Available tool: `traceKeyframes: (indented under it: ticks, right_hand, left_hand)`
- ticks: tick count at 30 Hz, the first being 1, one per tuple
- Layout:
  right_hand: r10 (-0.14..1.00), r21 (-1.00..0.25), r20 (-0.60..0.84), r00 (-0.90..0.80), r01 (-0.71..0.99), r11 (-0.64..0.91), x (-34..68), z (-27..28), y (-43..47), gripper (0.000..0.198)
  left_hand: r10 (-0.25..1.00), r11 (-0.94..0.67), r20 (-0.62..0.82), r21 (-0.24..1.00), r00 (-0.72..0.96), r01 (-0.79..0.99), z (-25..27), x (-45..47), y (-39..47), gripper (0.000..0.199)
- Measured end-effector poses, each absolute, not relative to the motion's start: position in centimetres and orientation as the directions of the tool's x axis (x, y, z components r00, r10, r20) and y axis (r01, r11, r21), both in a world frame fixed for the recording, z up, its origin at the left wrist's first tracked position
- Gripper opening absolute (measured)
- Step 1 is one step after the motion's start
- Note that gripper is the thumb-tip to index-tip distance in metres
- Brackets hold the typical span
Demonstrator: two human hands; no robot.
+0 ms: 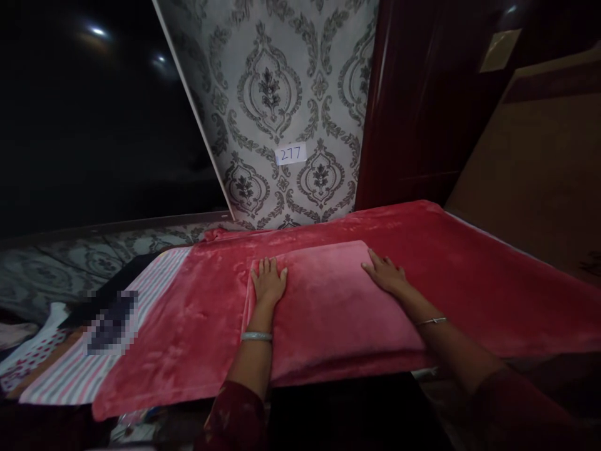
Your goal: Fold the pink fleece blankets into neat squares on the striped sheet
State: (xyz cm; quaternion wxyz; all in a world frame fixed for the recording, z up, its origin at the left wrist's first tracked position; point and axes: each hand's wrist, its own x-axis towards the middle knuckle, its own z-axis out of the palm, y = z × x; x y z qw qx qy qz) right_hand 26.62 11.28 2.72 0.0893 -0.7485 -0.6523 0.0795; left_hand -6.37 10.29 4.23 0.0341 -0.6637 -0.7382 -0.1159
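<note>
A pink plush blanket or cloth (323, 307), folded into a rough rectangle, lies on a larger red plush blanket (479, 288). My left hand (269, 282) rests flat on its left far corner, fingers apart and pointing away from me. At the far right corner, my right hand (385, 273) lies with spread fingers along the edge, partly over the red blanket. Neither hand grips anything. The near edge of the folded piece shows stacked layers, close to the front of the surface.
Under the red blanket's left side shows a striped cloth (159, 282), with a blurred dark patch (111, 322) on it. A large black screen (103, 125) stands at the back left. A cardboard box (544, 163) is at the right. Patterned wallpaper carries a paper label (291, 153) reading 277.
</note>
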Motion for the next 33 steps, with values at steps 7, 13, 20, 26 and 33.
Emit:
traceKeyframes:
  ticks: [7,13,20,26,33]
  right_hand:
    - [0.957,-0.162,0.276,-0.087,0.977,0.136,20.7,7.9,11.8,0.066]
    - [0.816,-0.183,0.177,-0.550,0.796,0.577,8.3,8.1,11.2,0.058]
    - [0.881,-0.191,0.147,-0.449,0.861,0.471,10.9,4.7,14.3,0.060]
    - [0.994,-0.164,0.080,-0.072,0.983,0.084,22.1,3.9,15.9,0.060]
    - [0.988,-0.259,0.061,0.144,0.958,-0.124,24.0,6.3,15.2,0.066]
  left_hand:
    - [0.965,0.095,0.231,0.147,-0.128,0.985,4.2,-6.2,10.1,0.061]
    - [0.960,0.082,0.249,0.194,-0.130,0.978,4.3,-6.5,9.8,0.055]
    - [0.961,0.068,0.260,0.117,-0.097,0.991,3.8,-6.9,10.2,0.054]
    - [0.958,0.080,0.264,0.119,-0.110,0.990,3.7,-6.8,10.6,0.053]
    - [0.955,0.084,0.268,0.166,-0.127,0.983,4.0,-6.4,10.1,0.054]
